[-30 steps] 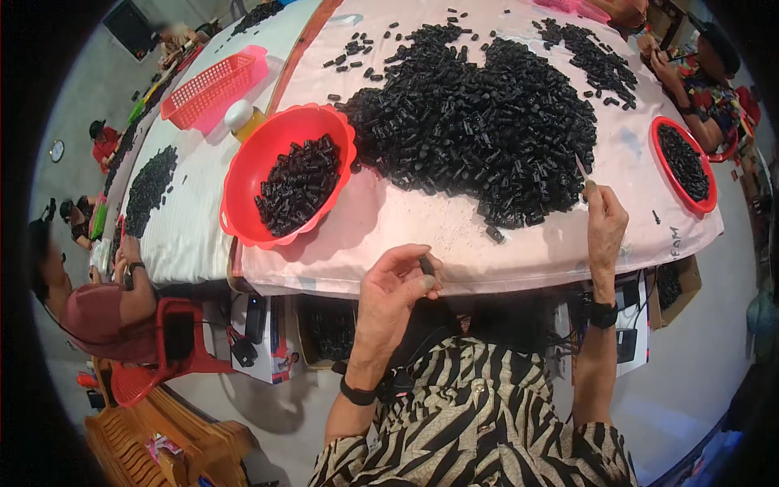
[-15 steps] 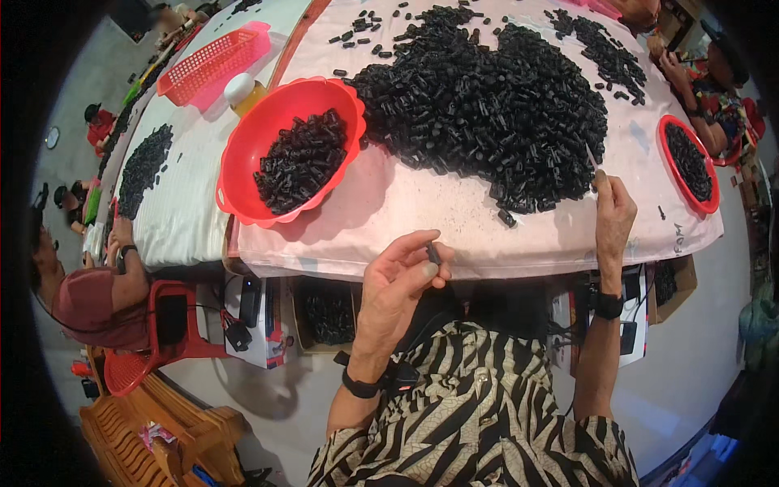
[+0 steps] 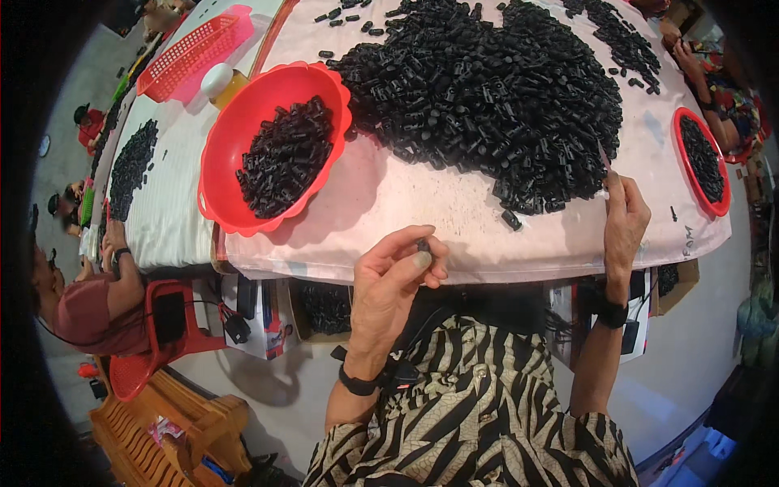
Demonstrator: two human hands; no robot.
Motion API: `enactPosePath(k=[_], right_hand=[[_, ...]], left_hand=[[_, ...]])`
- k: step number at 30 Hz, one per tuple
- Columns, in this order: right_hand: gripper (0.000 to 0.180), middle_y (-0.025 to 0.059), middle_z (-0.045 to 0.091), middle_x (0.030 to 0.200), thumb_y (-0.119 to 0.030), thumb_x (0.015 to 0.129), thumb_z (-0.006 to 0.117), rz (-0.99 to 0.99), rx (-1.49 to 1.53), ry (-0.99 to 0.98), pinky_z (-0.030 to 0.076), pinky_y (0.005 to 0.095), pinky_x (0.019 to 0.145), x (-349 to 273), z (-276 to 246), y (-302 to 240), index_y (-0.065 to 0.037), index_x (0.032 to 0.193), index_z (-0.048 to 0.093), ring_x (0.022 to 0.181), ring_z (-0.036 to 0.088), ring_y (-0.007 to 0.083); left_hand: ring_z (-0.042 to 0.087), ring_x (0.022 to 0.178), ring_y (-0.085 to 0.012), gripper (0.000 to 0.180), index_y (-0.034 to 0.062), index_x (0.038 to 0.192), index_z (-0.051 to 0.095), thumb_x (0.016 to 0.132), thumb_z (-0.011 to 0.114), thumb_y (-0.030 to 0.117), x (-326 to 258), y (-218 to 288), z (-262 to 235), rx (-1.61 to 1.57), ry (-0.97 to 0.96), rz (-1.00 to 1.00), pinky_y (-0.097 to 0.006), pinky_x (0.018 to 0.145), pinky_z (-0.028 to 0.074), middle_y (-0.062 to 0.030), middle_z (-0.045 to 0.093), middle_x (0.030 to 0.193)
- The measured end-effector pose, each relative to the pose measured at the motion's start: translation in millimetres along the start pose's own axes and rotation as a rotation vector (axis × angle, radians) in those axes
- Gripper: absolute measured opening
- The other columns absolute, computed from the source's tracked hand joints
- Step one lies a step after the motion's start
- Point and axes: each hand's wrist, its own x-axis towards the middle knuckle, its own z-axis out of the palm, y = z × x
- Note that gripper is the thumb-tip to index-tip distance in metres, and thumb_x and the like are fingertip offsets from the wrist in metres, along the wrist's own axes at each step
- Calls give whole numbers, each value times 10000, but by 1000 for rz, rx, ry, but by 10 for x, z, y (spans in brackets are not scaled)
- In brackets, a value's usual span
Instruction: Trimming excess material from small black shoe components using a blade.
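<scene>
Left hand [image 3: 393, 280] pinched one small black part [image 3: 423, 244] off the table edge; right hand [image 3: 623, 213] gripped a thin tool [image 3: 604, 160] at the black parts pile [image 3: 487, 89], red bowl [image 3: 243, 162] left.

A small black plastic piece [image 3: 423, 244] is sitting upright, pinched between fingertips just off the table edge.

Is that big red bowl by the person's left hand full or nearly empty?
Partly full. The red bowl holds a heap of small black parts over its middle, while bare red shows around its lower rim and left side.
</scene>
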Motion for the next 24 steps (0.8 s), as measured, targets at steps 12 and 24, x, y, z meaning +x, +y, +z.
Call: enactPosePath(k=[12, 24], right_hand=[[217, 68, 630, 811, -138, 914, 558, 84, 134, 49, 422, 252, 719, 21, -55, 52, 67, 947, 622, 773, 537, 120], [212, 58, 594, 742, -150, 904, 560, 150, 50, 8, 413, 268, 665, 31, -66, -3, 51, 923, 624, 695, 504, 124]], left_hand=[[615, 721, -163, 261, -41, 1153, 585, 932, 528, 86, 397, -39, 192, 43, 55, -114, -236, 664, 509, -144, 651, 929], [595, 722, -156, 246, -43, 1127, 597, 900, 550, 39, 544, -12, 212, 9, 73, -97, -247, 642, 477, -122, 645, 899]])
